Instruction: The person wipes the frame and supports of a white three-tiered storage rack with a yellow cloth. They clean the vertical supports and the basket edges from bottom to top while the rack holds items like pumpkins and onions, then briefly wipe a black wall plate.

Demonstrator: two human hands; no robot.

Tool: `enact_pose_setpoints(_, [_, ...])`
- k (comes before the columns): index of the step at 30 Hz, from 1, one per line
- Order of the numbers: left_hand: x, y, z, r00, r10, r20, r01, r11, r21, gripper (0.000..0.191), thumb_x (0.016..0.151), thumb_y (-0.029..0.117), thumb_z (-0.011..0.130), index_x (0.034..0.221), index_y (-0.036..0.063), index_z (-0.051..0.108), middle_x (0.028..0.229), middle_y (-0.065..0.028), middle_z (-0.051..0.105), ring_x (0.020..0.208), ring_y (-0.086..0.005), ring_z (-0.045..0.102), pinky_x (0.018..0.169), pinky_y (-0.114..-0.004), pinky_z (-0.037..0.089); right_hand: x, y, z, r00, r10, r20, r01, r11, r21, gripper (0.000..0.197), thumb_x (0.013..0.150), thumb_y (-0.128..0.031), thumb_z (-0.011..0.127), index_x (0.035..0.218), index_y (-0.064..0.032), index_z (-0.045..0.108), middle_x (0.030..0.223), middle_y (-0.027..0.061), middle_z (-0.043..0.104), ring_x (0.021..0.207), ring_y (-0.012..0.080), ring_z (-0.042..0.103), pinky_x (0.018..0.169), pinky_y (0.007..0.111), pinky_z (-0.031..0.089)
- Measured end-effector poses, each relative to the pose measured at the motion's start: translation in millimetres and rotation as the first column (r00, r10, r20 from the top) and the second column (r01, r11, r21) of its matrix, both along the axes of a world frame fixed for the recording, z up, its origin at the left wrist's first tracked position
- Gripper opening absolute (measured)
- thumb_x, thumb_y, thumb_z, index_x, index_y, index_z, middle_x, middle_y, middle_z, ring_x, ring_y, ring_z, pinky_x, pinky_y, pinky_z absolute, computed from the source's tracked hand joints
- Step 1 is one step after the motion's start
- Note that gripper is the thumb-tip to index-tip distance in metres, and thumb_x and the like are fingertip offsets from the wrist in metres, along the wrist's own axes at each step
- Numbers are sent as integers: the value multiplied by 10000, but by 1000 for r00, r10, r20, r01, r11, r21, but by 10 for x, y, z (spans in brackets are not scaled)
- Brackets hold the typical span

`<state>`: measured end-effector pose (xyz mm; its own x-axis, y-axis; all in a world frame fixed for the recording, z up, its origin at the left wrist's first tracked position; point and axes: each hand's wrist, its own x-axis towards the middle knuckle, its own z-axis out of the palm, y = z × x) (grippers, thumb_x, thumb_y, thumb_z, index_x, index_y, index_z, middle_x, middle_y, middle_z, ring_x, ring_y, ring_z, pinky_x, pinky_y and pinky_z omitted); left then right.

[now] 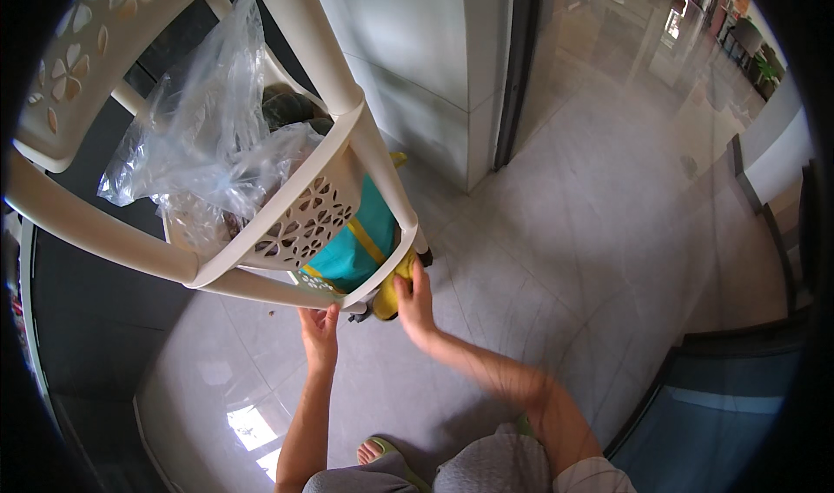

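Note:
A cream plastic tiered basket rack (215, 265) with flower-shaped cut-outs stands before me. My left hand (320, 336) grips the lower frame at its front corner, fingers under the edge. My right hand (414, 297) holds a yellow cloth (389, 292) against the outer side of the bottom tier. A crumpled clear plastic bag (221, 134) lies in the middle basket, with dark green round produce (287, 108) behind it. In the bottom tier sits a turquoise bag (345, 255) with yellow straps. Part of the cloth is hidden by my right hand.
A tiled wall corner (417, 69) and a dark door frame (518, 69) rise behind the rack. Dark cabinet fronts (98, 297) stand at the left. Grey floor tiles (573, 232) extend to the right, and a dark-edged glossy panel (717, 421) is at lower right.

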<state>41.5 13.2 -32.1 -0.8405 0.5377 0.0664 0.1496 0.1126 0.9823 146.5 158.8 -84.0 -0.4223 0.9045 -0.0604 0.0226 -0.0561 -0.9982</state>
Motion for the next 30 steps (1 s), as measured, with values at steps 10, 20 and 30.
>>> enact_pose_setpoints(10, [26,111,62,999,-33,13,33,999,7,633,998,177,642,1492,47,269,1174,-130,620,1041,-178,616,902,-324,515,57,577,-384,968,99,232,-98,995,-13,392,959,-94,586,1342,-28,537,1257,199,577,1131,336,576,951,388,471])
enact_pose_setpoints(20, [32,93,44,1000,-22,6,22,999,33,630,997,182,644,1488,41,274,1192,-130,624,1006,-175,628,897,-326,519,-73,109,-217,997,-78,9,74,978,195,476,979,-133,572,1401,-16,385,1290,203,527,1186,338,523,1007,402,430])
enact_pose_setpoints(30, [-24,-22,42,999,-17,39,19,999,-36,685,980,170,665,1500,23,242,1175,-160,670,1009,-200,653,876,-328,518,-60,-554,122,981,131,-147,-151,978,-141,434,960,-157,626,1289,-33,372,1188,157,536,1085,240,543,943,376,449])
